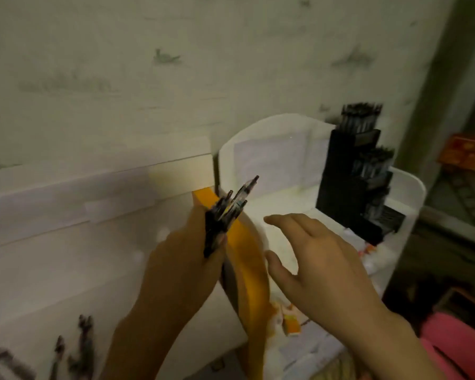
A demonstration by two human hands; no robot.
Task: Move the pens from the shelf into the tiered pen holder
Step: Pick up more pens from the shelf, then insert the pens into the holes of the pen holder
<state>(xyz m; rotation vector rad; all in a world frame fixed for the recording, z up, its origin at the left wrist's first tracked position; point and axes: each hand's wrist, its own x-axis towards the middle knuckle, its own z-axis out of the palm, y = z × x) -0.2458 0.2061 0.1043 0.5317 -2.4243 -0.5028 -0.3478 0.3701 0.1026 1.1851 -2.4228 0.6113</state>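
My left hand (176, 259) grips a bundle of several dark pens (225, 212), their tips pointing up and to the right. My right hand (313, 259) hovers open to the right of the bundle, fingers spread, touching nothing. The black tiered pen holder (351, 185) stands on a white shelf unit at the right, with several dark pens standing in its upper tiers. More loose pens (80, 349) lie blurred at the bottom left on the white shelf.
A yellow-orange board (244, 270) stands on edge between my hands. The white shelf unit (280, 149) has a curved back wall behind the holder. A pale brick-patterned wall fills the background. Orange boxes (466, 154) sit far right; small orange items (291, 322) lie below.
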